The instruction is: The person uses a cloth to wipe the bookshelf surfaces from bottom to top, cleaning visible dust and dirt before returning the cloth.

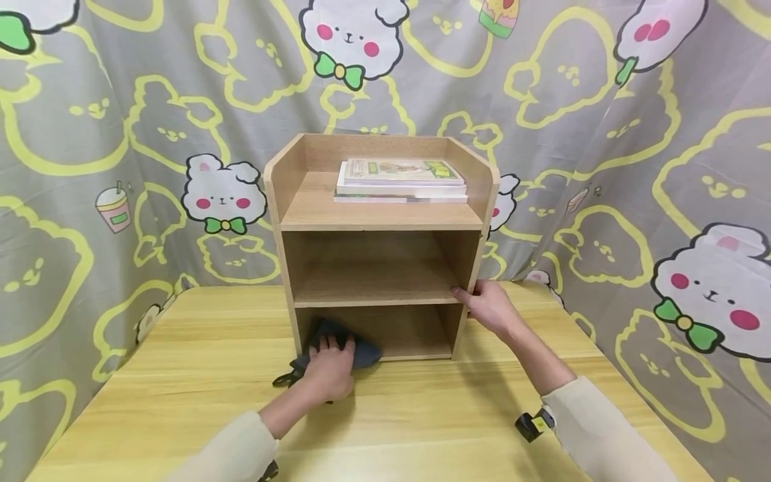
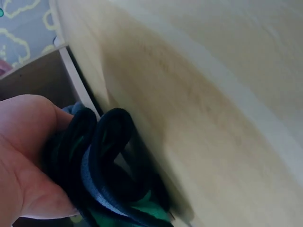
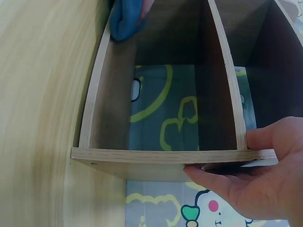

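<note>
A small wooden shelf unit (image 1: 381,301) stands on the table. At its lowest compartment, on the left, my left hand (image 1: 330,369) grips a dark blue cloth (image 1: 364,353). The cloth is bunched, with dark edging folds and a bit of green in the left wrist view, and a black loop (image 1: 282,380) sticks out beside it. My right hand (image 1: 490,306) holds the right side panel (image 3: 161,155) near the middle board, thumb at the front edge and fingers round the outer face. Most of those fingers are hidden behind the panel in the head view.
A stack of several books (image 1: 400,179) lies on the unit's top level, between raised sides. The wooden table (image 1: 199,375) extends around the unit. A patterned grey curtain (image 1: 150,120) hangs behind and at both sides.
</note>
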Demonstrator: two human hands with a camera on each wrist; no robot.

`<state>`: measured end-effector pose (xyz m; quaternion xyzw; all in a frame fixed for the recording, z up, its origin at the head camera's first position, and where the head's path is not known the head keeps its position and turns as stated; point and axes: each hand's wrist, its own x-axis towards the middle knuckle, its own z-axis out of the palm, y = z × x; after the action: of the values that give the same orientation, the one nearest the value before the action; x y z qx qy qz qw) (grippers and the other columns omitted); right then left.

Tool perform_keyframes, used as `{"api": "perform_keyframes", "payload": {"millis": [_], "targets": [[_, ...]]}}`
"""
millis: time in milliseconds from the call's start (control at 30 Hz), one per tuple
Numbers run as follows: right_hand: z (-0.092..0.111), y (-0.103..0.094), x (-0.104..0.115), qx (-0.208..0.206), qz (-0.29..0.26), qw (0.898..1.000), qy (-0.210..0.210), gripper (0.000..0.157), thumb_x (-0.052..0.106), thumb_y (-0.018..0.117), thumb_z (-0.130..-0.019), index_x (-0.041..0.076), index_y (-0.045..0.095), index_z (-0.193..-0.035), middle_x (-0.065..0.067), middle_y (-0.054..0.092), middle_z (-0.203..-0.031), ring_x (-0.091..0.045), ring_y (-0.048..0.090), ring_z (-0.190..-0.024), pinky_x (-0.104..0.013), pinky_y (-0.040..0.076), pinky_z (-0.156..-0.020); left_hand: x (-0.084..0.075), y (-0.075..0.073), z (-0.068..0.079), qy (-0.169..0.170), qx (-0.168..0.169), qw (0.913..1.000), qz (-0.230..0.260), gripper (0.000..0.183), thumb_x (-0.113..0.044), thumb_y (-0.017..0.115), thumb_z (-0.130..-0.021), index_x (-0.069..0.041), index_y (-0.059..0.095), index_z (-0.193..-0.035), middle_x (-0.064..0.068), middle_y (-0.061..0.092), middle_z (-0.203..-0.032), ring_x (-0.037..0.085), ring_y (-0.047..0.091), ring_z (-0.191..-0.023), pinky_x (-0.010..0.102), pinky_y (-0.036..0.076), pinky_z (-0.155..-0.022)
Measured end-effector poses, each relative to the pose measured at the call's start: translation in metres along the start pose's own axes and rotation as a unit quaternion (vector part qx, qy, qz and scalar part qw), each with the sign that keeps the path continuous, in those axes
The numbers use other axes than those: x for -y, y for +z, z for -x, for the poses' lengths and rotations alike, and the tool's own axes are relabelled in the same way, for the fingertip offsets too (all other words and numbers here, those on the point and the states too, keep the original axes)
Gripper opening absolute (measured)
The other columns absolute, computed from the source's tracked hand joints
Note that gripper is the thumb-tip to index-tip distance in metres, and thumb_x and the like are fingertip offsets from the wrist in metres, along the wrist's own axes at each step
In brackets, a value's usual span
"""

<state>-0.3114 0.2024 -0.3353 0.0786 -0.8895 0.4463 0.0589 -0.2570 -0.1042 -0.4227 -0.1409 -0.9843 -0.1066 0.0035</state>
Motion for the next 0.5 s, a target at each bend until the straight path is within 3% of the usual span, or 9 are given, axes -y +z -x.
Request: {"api": "perform_keyframes", "payload": {"millis": [267,500], "targets": [[0.001,0.001,0.002,-0.011,-0.004,1.000,0.002,0.039,0.025,0.061,-0.097,-0.010,0.069,-0.112,-0.022,0.073,-0.103,-0.031,0.071,-0.093,-0.042,0.060,-0.075,-0.018,0.006,-0.005,0.000,-0.015,0.9998,0.013,0.067,-0.006,0.061,-0.085,0.001,0.045,-0.150,0.046,0.038,-0.146,0.060,0.036,-0.138,0.077,0.030,-0.105],[0.001,0.000,0.001,-0.012,0.004,1.000,0.005,0.041,0.027,0.061,-0.098,-0.010,0.068,-0.115,-0.024,0.073,-0.107,-0.029,0.070,-0.094,-0.031,0.057,-0.069,-0.044,0.018,-0.023,0.011,-0.004,0.9999,0.003,0.064,-0.010,0.060,-0.087,-0.007,0.049,-0.150,0.039,0.043,-0.147,0.056,0.040,-0.138,0.074,0.033,-0.106]]}}
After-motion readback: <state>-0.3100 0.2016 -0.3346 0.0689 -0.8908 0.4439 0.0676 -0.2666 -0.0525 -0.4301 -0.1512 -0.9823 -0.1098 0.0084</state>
